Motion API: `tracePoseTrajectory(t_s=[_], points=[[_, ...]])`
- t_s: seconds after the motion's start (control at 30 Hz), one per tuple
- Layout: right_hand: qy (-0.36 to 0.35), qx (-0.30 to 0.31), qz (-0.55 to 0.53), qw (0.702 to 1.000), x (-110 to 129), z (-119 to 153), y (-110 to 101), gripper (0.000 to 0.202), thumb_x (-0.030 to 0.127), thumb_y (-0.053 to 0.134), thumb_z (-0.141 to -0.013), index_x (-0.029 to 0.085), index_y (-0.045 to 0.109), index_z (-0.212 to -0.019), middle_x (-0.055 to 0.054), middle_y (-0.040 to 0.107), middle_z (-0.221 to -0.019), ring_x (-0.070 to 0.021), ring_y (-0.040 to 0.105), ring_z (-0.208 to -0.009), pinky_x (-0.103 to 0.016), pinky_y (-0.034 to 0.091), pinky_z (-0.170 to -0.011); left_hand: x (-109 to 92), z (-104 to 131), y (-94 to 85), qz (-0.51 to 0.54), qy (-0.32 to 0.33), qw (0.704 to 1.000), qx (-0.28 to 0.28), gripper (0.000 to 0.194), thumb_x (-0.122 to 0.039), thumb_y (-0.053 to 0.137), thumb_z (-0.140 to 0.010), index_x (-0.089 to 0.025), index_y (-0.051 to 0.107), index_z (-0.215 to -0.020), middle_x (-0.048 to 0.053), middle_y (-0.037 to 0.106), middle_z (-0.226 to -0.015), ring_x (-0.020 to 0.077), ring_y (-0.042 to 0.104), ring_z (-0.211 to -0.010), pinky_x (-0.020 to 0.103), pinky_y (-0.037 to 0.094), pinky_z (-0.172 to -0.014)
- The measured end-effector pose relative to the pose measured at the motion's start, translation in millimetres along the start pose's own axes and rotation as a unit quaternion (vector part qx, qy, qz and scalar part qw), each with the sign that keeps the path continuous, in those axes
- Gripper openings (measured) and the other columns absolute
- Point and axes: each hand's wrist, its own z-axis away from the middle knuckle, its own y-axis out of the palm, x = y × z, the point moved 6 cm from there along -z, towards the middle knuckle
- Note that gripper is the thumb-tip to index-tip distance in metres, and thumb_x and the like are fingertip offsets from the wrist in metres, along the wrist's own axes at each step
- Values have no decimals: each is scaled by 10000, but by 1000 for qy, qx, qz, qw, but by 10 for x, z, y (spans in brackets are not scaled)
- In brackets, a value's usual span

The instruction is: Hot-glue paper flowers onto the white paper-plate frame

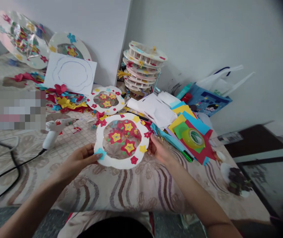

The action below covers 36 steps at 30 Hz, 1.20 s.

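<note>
Between my hands is a white scalloped paper frame [116,162] with a clear middle, decorated with red, yellow and blue paper flowers. My left hand [85,158] pinches its lower left edge, the thumb lying by a light blue flower [100,153]. On the other side, my right hand [158,149] grips the right edge, with its fingers partly behind the rim. The frame is tilted up toward me above the patterned tablecloth [136,188]. Just behind it lies a smaller decorated frame [118,105] of the same kind.
A white glue gun [51,135] with a black cord lies at left. Paper scraps [67,101] and a sheet with a drawn outline [70,73] are behind. Stacked white frames [142,71], coloured paper [203,124], a tape roll [195,137] and a blue bag [206,99] stand right.
</note>
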Motion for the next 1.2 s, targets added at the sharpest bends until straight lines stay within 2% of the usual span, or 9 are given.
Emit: tracePoseTrajectory(t_s=[0.13,0.33,0.47,0.57,0.67,0.9,1.0,1.13,1.2], points=[[-10,-4,16,1000,46,-50,-52,503,703,492,-758,219,606,-827,13,576,-593,-100,486,-458,-218,315,-397,-64,39,-13,-15,4,1000,10,475,-339,687,-734,-260,574,-1189,68,653,-1169,224,637,-975,327,526,-824],[-42,-21,66,997,273,-182,-95,520,691,507,-756,204,629,-893,-29,634,-761,-128,571,-639,-217,409,-508,-198,46,1,-76,22,996,34,410,-365,655,-751,-263,611,-1146,60,671,-1112,223,620,-996,312,525,-827],[-51,32,110,992,317,-179,29,386,552,604,-769,206,638,-936,-18,647,-853,-134,595,-748,-224,452,-625,-259,-70,-76,-126,32,991,-19,480,-369,703,-677,-236,602,-1126,59,696,-949,204,640,-799,266,537,-603],[-57,71,139,986,257,-125,123,295,432,665,-759,206,627,-944,0,646,-890,-119,594,-780,-221,455,-677,-275,-209,-100,-157,36,987,-4,510,-380,704,-657,-202,583,-1119,46,686,-841,163,600,-643,238,489,-497],[-40,96,149,983,140,-66,167,276,381,678,-757,198,601,-948,0,648,-880,-111,598,-757,-227,461,-679,-297,-318,-146,-176,48,983,2,452,-381,699,-664,-201,595,-1066,30,668,-811,149,588,-656,214,462,-499],[-25,30,139,989,-100,174,36,512,386,653,-785,256,407,-1215,-12,650,-894,-154,624,-750,-290,485,-668,-211,-277,-255,-69,43,996,-34,547,-293,728,-652,-207,531,-1155,62,661,-974,180,632,-845,295,512,-699],[-29,62,166,984,-155,305,64,473,401,594,-830,250,402,-1236,-24,636,-906,-158,614,-769,-291,482,-670,-143,-251,-249,-36,38,999,-10,543,-220,747,-624,-210,545,-1128,64,677,-978,185,636,-903,324,505,-785],[-69,37,213,974,-112,324,53,400,380,562,-849,242,435,-1203,-9,603,-887,-137,580,-762,-275,465,-679,-94,-323,-174,-34,14,998,58,537,-214,743,-633,-218,531,-1126,56,685,-919,177,651,-852,309,517,-740],[-66,45,219,973,-135,282,57,425,366,570,-843,241,414,-1218,11,586,-820,-131,565,-712,-269,457,-648,-110,-374,-160,-53,23,997,49,544,-232,747,-626,-211,521,-1120,58,680,-911,178,653,-838,320,523,-737]])
